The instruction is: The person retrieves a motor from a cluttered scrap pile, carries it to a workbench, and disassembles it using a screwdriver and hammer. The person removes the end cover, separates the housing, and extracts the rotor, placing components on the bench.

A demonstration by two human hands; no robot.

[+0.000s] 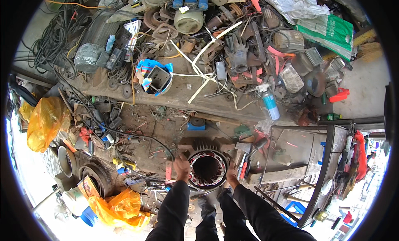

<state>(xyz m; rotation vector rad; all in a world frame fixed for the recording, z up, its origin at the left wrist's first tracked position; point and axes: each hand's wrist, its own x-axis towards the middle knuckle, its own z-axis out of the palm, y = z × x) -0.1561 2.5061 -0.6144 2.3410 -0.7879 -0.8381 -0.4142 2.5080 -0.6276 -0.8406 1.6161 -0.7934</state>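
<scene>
A motor stator in a finned metal housing rests at the near edge of the bench, its round bore facing up. Red and white windings ring the dark opening. My left hand grips the left side of the housing, fingers curled against its rim. On the opposite side my right hand holds the housing, with part of its fingers hidden behind the edge. Just right of it lie red-handled tools. A red strip-like tool sits close to my left hand.
A hammer with a wooden handle and a blue block lie beyond the stator. Motors, scrap and a blue spray bottle crowd the raised shelf. A black cable crosses at left. An orange bag lies lower left.
</scene>
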